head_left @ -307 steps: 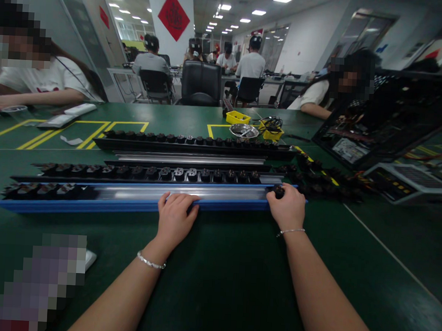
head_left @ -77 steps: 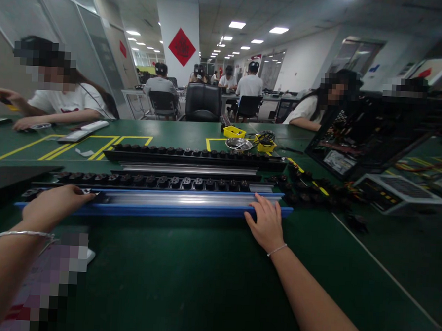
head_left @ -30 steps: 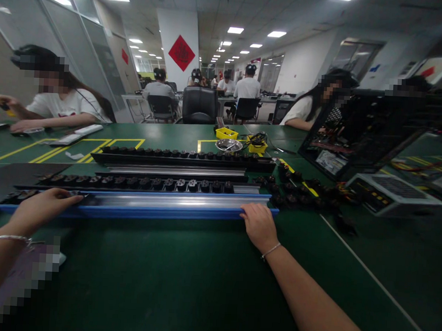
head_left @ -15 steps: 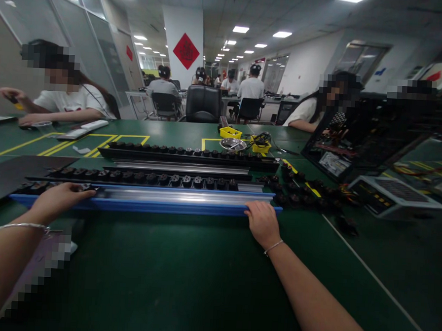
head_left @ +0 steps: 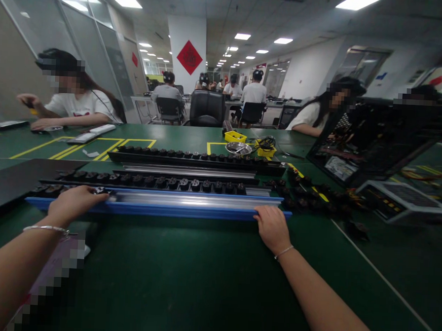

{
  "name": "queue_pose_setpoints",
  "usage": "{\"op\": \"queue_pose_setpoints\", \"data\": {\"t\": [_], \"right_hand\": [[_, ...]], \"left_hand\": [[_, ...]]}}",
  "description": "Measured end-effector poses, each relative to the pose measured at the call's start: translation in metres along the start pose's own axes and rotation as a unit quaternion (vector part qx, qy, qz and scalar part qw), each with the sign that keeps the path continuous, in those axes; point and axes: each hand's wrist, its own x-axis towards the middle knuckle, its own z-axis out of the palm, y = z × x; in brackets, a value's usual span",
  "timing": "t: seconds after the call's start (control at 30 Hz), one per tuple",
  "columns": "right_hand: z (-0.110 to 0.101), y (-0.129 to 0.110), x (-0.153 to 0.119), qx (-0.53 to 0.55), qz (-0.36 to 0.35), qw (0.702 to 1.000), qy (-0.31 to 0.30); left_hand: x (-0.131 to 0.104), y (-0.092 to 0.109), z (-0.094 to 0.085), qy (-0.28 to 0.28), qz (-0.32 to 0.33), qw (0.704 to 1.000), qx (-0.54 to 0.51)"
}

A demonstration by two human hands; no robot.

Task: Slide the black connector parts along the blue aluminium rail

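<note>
A left hand (head_left: 73,203) pinches a black socket module (head_left: 101,191) inside a blue-edged rail (head_left: 189,211) on a green desk (head_left: 185,277), the right hand (head_left: 273,228) curled over its rim; positioning appears underway, further sliding calling for steadiness

Office-like workshop: green workbench (head_left: 185,277), open computer case (head_left: 389,137), black office chair (head_left: 208,107), ceiling lights (head_left: 125,1).

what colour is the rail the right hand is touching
The channel rail has blue sides and a silvery inside, seen in the head view.

One blue rail (head_left: 196,212), two yellow bins (head_left: 235,139) (head_left: 266,152)
</note>
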Motion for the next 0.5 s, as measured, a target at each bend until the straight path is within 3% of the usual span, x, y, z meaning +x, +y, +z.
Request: {"op": "queue_pose_setpoints", "data": {"t": [0.5], "right_hand": [[-0.001,-0.001,0.0,-0.006,0.011,1.0,-0.019]], "left_hand": [[-0.004,0.012,0.003,0.009,0.014,1.0,-0.005]]}}
